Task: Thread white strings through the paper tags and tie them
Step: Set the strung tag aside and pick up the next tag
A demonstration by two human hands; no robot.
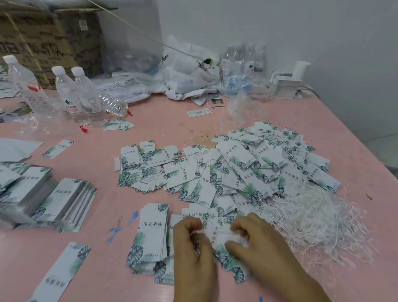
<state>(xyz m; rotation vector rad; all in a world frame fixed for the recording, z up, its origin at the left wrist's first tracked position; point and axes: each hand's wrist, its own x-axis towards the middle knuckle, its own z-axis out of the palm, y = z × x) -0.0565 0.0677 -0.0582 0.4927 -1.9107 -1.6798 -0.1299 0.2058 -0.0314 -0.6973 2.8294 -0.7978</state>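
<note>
Both hands work low in the middle of the pink table (163,124). My left hand (193,247) has curled fingers pinching the edge of a white paper tag (222,239) with green leaf print. My right hand (258,238) pinches at the same tag from the right, where a thin white string seems to lie, blurred. A neat stack of tags (151,235) lies just left of my left hand. A big loose heap of tags (249,166) spreads behind the hands. A tangle of white strings (313,218) lies to the right.
Stacked tags (56,202) sit at the left, and one single tag (63,272) near the front edge. Three upright water bottles (80,94) and a cardboard box (46,39) stand at the back left. Plastic bags (187,69) and a white dispenser (288,81) line the back wall.
</note>
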